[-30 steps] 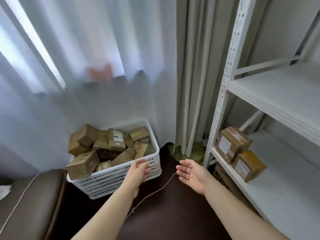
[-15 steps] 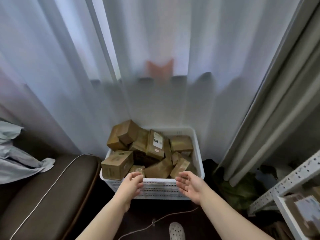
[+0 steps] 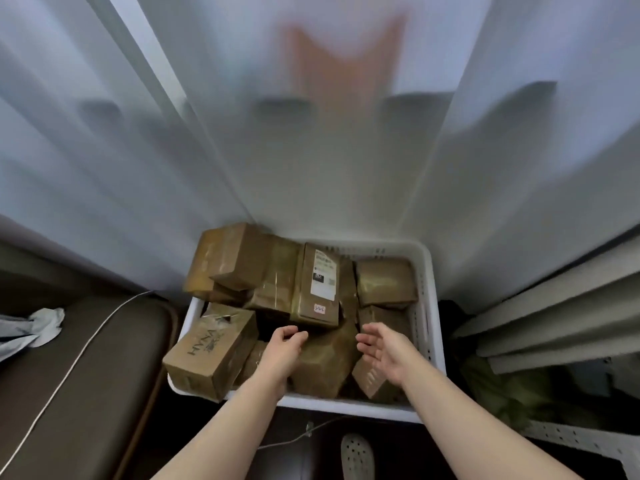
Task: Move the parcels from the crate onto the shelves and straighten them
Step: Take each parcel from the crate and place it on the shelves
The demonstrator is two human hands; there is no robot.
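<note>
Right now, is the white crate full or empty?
Full: cardboard parcels heap above the rim of the white crate; one overhangs its left edge.

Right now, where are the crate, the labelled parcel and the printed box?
crate (image 3: 431, 282): head view, right wall.
labelled parcel (image 3: 323, 275): head view, white label.
printed box (image 3: 214, 341): head view, top face.

Both forearms stretched fwd; left hand (image 3: 282, 348) fingers loosely curled, right hand (image 3: 384, 351) palm inward, fingers relaxed, holding nothing.

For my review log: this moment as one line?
stage: pre-grasp | left hand: open, above parcels | right hand: open, above parcels | crate: full, nothing held
</note>
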